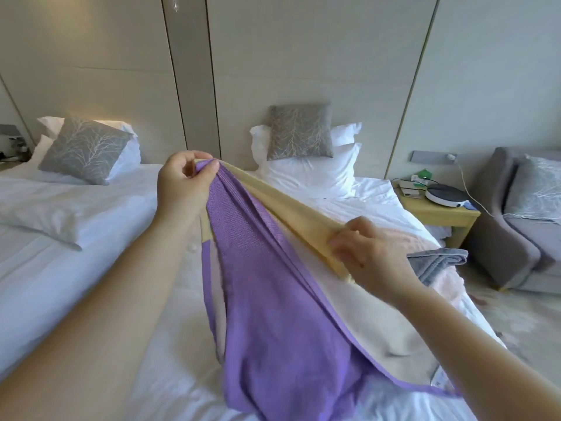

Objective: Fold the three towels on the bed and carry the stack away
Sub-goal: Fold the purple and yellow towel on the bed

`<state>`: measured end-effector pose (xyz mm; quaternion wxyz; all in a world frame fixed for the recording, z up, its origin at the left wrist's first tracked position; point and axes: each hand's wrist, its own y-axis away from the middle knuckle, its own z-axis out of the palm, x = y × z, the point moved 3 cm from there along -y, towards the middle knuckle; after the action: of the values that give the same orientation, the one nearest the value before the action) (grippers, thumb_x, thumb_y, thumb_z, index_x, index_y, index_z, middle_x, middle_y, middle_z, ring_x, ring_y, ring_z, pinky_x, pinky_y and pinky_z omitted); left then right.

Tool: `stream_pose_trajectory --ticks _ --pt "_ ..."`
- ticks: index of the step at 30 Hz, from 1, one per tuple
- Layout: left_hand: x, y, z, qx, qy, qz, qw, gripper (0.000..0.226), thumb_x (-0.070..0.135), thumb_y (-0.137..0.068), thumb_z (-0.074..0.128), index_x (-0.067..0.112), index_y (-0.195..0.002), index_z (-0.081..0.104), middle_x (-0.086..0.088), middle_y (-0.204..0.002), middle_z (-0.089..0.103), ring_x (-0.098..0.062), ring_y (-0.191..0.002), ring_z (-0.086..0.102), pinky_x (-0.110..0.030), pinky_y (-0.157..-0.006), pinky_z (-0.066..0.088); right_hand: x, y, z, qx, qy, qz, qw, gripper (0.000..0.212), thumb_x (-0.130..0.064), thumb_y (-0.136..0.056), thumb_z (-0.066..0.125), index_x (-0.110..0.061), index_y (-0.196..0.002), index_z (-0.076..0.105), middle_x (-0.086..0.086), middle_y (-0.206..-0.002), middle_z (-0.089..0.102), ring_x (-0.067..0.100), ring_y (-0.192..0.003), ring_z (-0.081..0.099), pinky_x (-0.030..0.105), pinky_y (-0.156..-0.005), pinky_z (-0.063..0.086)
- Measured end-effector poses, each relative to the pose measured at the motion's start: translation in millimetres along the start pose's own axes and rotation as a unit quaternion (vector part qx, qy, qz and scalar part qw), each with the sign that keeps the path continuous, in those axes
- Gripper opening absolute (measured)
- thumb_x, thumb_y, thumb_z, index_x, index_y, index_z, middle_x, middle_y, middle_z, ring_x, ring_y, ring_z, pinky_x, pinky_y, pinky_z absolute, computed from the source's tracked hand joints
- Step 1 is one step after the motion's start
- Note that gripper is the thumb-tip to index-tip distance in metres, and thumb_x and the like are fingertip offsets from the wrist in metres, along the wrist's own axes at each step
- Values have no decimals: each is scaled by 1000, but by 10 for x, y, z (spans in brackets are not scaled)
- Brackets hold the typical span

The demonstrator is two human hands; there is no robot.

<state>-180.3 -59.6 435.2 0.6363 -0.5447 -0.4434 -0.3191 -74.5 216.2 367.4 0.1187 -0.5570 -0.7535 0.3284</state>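
A purple towel (273, 314) with a yellow band along one edge hangs lifted above the white bed (127, 314). My left hand (185, 183) pinches its raised corner up high. My right hand (367, 253) grips the yellow edge lower and to the right, so that edge runs taut between both hands. The rest of the towel drapes down onto the bed toward me. A grey towel (437, 262) lies folded on a pink towel (419, 241) at the bed's right side, beyond my right hand.
White pillows with a grey cushion (300, 132) stand at the headboard. A second bed (45, 208) lies to the left. On the right are a yellow bedside table (437, 214) with a round device and cables, and a grey sofa (516, 223).
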Motion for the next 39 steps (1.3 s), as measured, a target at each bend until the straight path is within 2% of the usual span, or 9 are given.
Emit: stream_pose_trajectory --ticks 5,9,18,22,26,31,34,37,39 --pt "148 60 359 -44 55 -13 997 12 14 -85 68 24 -82 62 -6 -93 63 -22 -91 60 -47 -94 49 10 346 511 -126 -8 80 989 16 -35 -77 73 -21 -84 71 5 -86 52 32 -77 58 31 -61 40" --pt "297 83 485 -57 76 -26 995 10 14 -88 65 22 -85 61 -8 -95 61 -22 -87 57 -39 -80 46 -42 242 698 -86 -7 113 990 24 -44 -75 73 -23 -85 70 4 -88 52 31 -80 59 32 -63 42" --pt "399 62 375 -70 142 -22 987 9 5 -89 63 15 -87 64 -5 -83 58 -21 -84 55 -32 -80 46 -38 3 970 -62 39 127 989 23 -38 -79 69 -15 -80 66 9 -91 53 34 -85 55 36 -65 40" --pt "259 -44 194 -28 131 -36 990 8 7 -89 64 15 -86 66 -2 -82 60 -18 -84 56 -30 -83 48 89 -52 987 -173 -117 160 965 19 -31 -82 71 -13 -87 69 0 -86 50 24 -83 54 30 -67 36" --pt "-72 -193 24 26 104 -95 990 4 13 -90 62 14 -88 66 -4 -89 60 -18 -91 55 -31 -86 45 167 -75 625 -151 -385 228 881 13 -14 -77 76 -4 -73 68 5 -72 59 11 -69 53 24 -70 39" --pt "-405 -166 82 77 -42 -130 988 19 17 -97 49 18 -110 63 2 -112 61 -10 -98 52 -21 -85 43 57 -189 77 -152 -549 152 808 45 -42 -75 74 0 -67 58 11 -76 57 17 -77 48 25 -77 39" --pt "-297 165 507 -118 -83 -56 988 28 46 -90 58 22 -104 61 13 -106 65 1 -90 59 -5 -70 40 -1 -262 -37 -135 -476 144 857 47 -46 -84 57 0 -74 51 -12 -62 42 2 -59 38 12 -60 33" --pt "-179 652 969 -448 -64 -35 891 60 59 -72 72 30 -122 58 23 -116 63 16 -108 53 -8 -89 43 -56 -314 -78 -137 -389 110 904 30 -43 -89 47 -23 -67 51 -20 -58 42 -2 -55 38 11 -55 33" --pt "-232 813 1126 -520 -132 19 844 48 48 -71 78 32 -114 63 29 -105 63 15 -99 56 -10 -88 45 -49 -316 -129 -130 -379 105 910 28 -39 -91 46 -32 -64 52 -23 -57 46 -4 -56 41 8 -57 34"
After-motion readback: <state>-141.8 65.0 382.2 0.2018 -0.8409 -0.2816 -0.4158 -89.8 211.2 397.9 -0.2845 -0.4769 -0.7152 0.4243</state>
